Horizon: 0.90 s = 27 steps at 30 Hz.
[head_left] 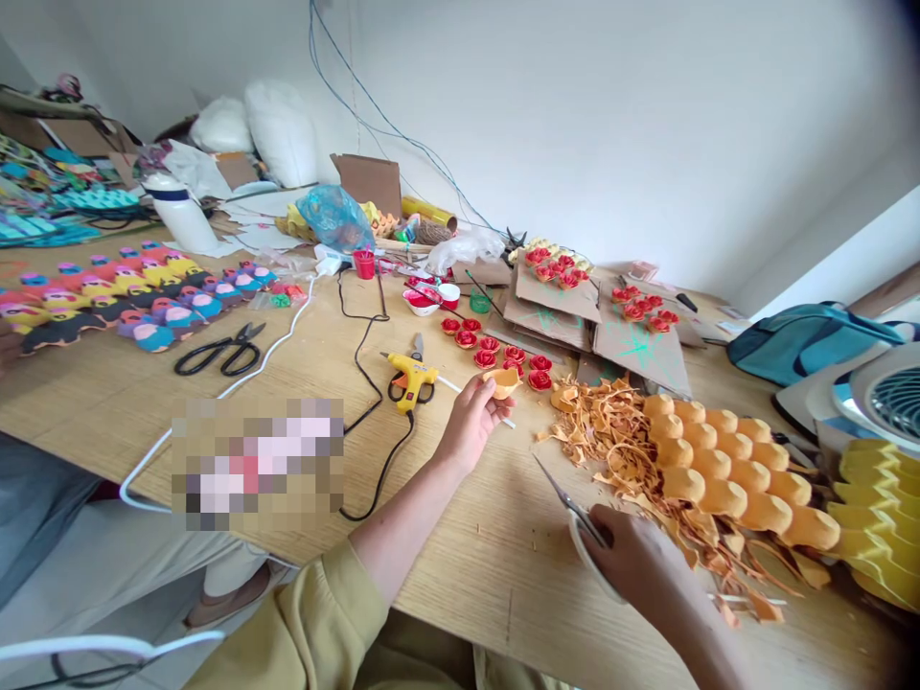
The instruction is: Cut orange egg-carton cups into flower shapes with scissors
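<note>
Between the fingers of my left hand [471, 422] is a small orange egg-carton cup [505, 384], raised over the table. My right hand [632, 551] grips a pair of scissors [564, 498] with pale handles, blades pointing up and left toward the cup. To the right lies an orange egg tray [711, 455] with rows of cups. A heap of orange carton scraps [610, 431] lies beside it. Red paper-like roses [495, 355] sit on the table just beyond my left hand. Near my left wrist rests a yellow glue gun [413, 379], over black-handled scissors.
More black-handled scissors [222, 353] and painted egg-tray strips [122, 292] are at left. Cardboard pieces [553, 316] carrying roses are stacked behind. A white cable [265, 362] crosses the table. Right are a teal bag [805, 350] and a fan [891, 402]. Another person sits at left.
</note>
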Each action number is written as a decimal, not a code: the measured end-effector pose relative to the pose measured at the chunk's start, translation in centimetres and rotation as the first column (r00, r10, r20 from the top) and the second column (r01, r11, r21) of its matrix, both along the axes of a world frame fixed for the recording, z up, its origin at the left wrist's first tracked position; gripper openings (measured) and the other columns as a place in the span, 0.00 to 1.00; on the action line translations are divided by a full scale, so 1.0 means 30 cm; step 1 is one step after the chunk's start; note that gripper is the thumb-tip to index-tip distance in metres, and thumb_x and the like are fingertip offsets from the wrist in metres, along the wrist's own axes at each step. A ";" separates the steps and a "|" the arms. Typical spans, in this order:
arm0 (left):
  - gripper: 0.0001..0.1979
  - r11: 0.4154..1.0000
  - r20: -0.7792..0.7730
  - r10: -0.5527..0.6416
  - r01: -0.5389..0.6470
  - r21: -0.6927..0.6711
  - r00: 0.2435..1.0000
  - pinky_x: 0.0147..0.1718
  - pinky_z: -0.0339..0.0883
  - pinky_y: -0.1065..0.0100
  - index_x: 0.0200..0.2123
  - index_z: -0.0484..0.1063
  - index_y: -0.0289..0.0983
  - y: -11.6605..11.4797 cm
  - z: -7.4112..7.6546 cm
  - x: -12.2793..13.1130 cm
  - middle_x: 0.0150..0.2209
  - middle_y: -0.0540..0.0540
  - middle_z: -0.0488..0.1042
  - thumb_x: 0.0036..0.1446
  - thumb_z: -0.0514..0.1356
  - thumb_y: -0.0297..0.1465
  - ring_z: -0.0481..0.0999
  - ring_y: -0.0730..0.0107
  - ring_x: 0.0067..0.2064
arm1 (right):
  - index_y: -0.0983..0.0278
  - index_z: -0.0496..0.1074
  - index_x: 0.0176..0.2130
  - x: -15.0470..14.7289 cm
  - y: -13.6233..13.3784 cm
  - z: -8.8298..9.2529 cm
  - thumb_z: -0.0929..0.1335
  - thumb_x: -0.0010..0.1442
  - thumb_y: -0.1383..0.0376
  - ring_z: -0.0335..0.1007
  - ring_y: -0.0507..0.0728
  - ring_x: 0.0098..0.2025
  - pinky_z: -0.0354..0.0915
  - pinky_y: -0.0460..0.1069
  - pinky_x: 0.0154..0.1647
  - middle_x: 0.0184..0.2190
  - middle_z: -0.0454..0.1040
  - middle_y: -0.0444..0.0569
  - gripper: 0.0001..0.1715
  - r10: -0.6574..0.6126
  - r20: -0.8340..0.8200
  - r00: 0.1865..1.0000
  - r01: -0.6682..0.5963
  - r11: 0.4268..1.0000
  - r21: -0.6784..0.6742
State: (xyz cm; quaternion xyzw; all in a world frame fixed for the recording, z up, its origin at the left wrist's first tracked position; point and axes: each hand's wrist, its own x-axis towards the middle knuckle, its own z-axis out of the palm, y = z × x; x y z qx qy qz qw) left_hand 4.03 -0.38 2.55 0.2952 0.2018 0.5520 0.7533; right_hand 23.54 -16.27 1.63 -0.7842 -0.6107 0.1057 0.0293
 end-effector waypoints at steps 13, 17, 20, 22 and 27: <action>0.26 0.994 -0.014 -0.099 0.100 0.049 0.995 0.34 0.69 0.73 0.50 0.69 0.38 -0.004 0.009 -0.017 0.42 0.46 0.75 0.48 0.72 0.34 0.77 0.74 0.35 | 0.62 0.67 0.29 -0.121 0.223 0.048 0.63 0.61 0.44 0.60 0.53 0.25 0.57 0.46 0.26 0.21 0.64 0.42 0.24 0.154 -0.522 0.839 0.086 0.909 0.407; 0.25 0.992 -0.109 -0.075 0.086 0.097 0.991 0.38 0.69 0.70 0.51 0.70 0.40 -0.010 0.012 -0.018 0.49 0.44 0.75 0.49 0.71 0.34 0.78 0.70 0.39 | 0.62 0.69 0.36 -0.155 0.210 0.013 0.63 0.63 0.49 0.66 0.56 0.32 0.63 0.48 0.34 0.29 0.71 0.46 0.19 0.242 -0.610 0.755 0.031 0.915 0.401; 0.25 0.989 -0.142 -0.093 0.108 0.105 0.985 0.40 0.68 0.69 0.51 0.71 0.41 -0.013 0.010 -0.015 0.49 0.43 0.75 0.50 0.71 0.35 0.79 0.67 0.42 | 0.62 0.67 0.36 -0.159 0.199 0.000 0.63 0.63 0.52 0.67 0.57 0.33 0.63 0.49 0.36 0.31 0.72 0.46 0.15 0.277 -0.576 0.769 -0.006 0.904 0.427; 0.24 0.988 -0.142 -0.109 0.123 0.097 0.984 0.40 0.68 0.69 0.50 0.71 0.41 -0.016 0.006 -0.013 0.47 0.43 0.77 0.50 0.71 0.35 0.79 0.66 0.42 | 0.61 0.65 0.35 -0.159 0.198 -0.010 0.63 0.63 0.54 0.67 0.57 0.33 0.63 0.50 0.35 0.30 0.71 0.46 0.13 0.287 -0.517 0.807 -0.023 0.889 0.458; 0.24 0.980 -0.143 -0.156 0.171 0.098 0.977 0.41 0.68 0.69 0.52 0.71 0.41 -0.019 -0.013 -0.010 0.48 0.43 0.77 0.52 0.70 0.34 0.79 0.66 0.44 | 0.60 0.63 0.34 -0.157 0.202 -0.034 0.64 0.63 0.58 0.66 0.57 0.32 0.61 0.50 0.36 0.30 0.70 0.45 0.09 0.281 -0.386 0.879 -0.044 0.852 0.522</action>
